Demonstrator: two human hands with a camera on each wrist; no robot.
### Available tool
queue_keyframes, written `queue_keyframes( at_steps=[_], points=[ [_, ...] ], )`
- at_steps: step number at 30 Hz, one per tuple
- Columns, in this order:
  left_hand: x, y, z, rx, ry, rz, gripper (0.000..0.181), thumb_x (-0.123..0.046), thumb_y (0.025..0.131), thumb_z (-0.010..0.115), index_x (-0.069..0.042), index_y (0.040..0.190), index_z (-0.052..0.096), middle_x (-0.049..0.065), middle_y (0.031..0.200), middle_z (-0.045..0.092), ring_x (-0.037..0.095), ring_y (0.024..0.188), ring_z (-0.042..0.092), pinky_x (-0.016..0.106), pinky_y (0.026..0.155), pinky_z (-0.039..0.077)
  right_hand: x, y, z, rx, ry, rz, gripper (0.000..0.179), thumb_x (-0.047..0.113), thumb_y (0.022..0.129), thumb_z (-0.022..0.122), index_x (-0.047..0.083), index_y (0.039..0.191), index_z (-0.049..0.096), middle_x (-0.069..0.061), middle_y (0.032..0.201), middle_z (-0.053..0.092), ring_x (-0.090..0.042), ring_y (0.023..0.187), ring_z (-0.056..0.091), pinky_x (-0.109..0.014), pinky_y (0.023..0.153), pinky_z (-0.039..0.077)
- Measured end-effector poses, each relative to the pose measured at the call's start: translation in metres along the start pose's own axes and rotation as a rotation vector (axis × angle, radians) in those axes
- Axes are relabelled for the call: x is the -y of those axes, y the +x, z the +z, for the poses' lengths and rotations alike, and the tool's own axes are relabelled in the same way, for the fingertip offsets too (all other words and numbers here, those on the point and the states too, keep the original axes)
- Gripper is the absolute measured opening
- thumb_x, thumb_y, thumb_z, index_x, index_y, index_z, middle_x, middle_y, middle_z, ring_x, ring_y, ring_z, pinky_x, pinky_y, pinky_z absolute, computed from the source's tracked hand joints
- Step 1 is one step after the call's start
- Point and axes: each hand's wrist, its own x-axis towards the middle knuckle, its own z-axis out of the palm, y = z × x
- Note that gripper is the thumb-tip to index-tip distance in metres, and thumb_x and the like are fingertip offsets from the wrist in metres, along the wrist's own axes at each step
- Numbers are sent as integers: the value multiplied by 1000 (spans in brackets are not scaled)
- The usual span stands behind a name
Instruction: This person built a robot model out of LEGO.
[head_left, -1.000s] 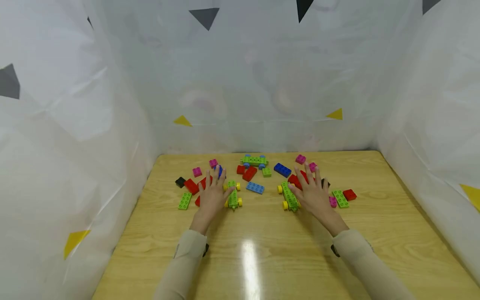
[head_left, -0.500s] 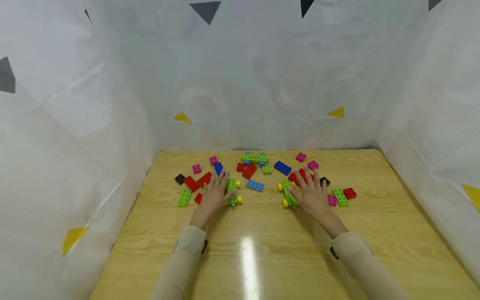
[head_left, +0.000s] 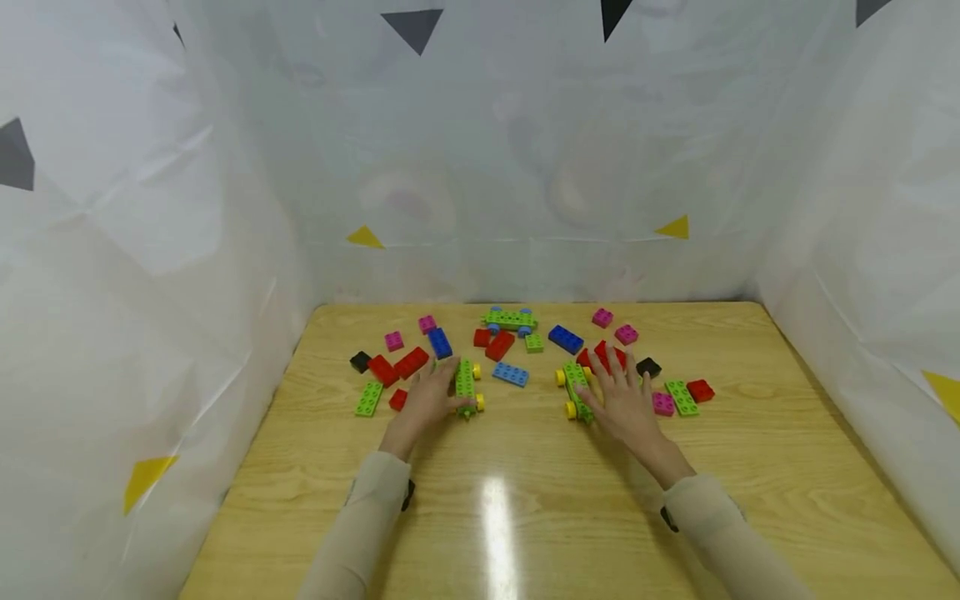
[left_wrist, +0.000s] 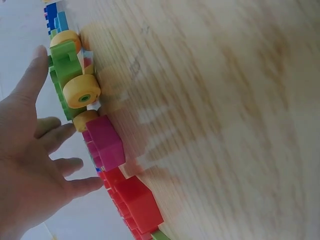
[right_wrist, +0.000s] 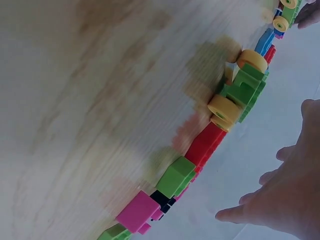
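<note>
My left hand [head_left: 426,402] is beside a green wheeled base [head_left: 465,379] with yellow wheels. Its thumb reaches across the near end of that base in the head view, and the other fingers bend loosely along its left side. In the left wrist view, the thumb tip comes right up to the green base [left_wrist: 64,62]. My right hand [head_left: 626,408] is spread above several red bricks [head_left: 611,357], fingers apart. Its thumb overlaps a second green base [head_left: 576,387] with yellow wheels. The right wrist view has this hand [right_wrist: 280,185] apart from the bricks.
A third green base [head_left: 510,319] with blue wheels stands at the back. Between the hands lie a light blue brick [head_left: 511,375] and a red brick [head_left: 499,346]. Loose bricks flank both hands, including a black one [head_left: 648,367]. White sheeting [head_left: 480,167] encloses the wooden table [head_left: 480,517].
My left hand has drawn its fingers back and bent them beside the green base, uncovering a dark blue brick. The right hand has shifted only slightly and stays spread.
</note>
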Motion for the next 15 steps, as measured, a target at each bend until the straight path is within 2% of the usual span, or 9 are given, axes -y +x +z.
queue_keyframes(
  at_steps=[5,10,15],
  points=[
    [1,-2,2,25,40,8,90,-51,80,72,-8,149,34,9,154,33,40,145,9,63,110,13,3,-3,4,16,-20,3,73,54,98,43,18,156,15,-17,160,8,-41,144,-5,-73,104,8],
    [-1,-2,-1,36,102,31,90,-54,78,72,-8,148,38,8,152,35,39,145,11,61,111,15,7,-4,7,14,-6,-10,72,50,98,47,15,155,20,-17,159,11,-43,144,-2,-73,104,8],
    [-5,-4,-3,58,122,35,90,-54,78,72,-9,148,38,9,152,35,39,144,12,62,111,14,13,0,8,14,10,-27,74,50,98,48,20,156,14,-14,160,8,-43,144,0,-73,104,8]
  ],
)
